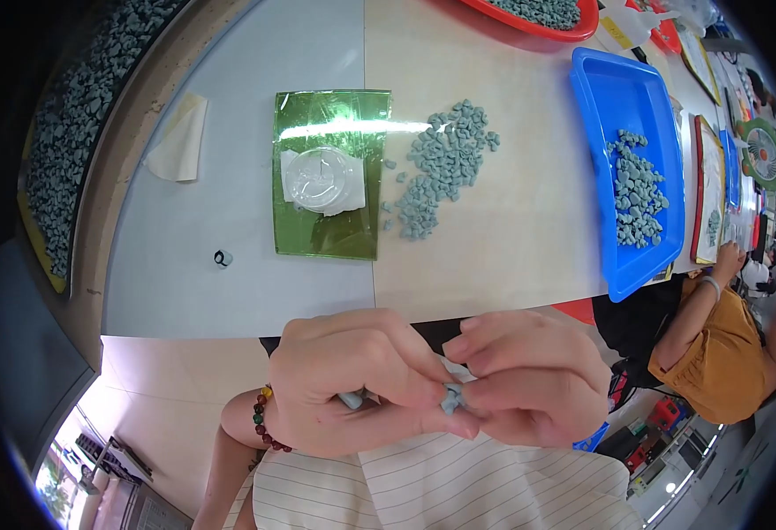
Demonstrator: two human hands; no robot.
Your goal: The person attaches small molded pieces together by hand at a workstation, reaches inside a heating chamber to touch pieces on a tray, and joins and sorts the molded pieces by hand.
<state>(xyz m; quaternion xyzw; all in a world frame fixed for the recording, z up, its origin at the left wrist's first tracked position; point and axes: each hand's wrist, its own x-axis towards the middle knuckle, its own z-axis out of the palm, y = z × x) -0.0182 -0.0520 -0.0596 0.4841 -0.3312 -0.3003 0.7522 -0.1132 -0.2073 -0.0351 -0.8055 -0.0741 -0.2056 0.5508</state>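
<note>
Fingers (401, 375) of the left hand (344, 380) and of the right hand (538, 375) are closed together over the lap, clamped from both sides on a small green-grey piece (452, 399), which is held just off the near edge of the bench (529, 230). From its exposed part, its long axis is judged to run roughly from the lap toward the bench; no leading tip can be made out, since much of its outline is covered by the fingers. A second pale object (352, 400) is tucked inside the curled left hand; what it is cannot be told.

The held piece is judged to be in the middle of being handled: it is gripped by both hands and not yet set down. Beyond it, a loose pile (450, 159) of similar pieces is spread on the bench, beside a green panel (326, 238) on which a clear round disc (319, 177) is laid over white wrapping (352, 194). Farther right, a smaller batch (642, 199) is contained in a blue tray (622, 97). More are held in a red tray (573, 35) at the far side and in a dense heap (96, 115) at the left. Many pieces are left loose; whether the pile or the batch has been dealt with cannot be told. At the right, a co-worker (719, 375) in a mustard top can be seen
</note>
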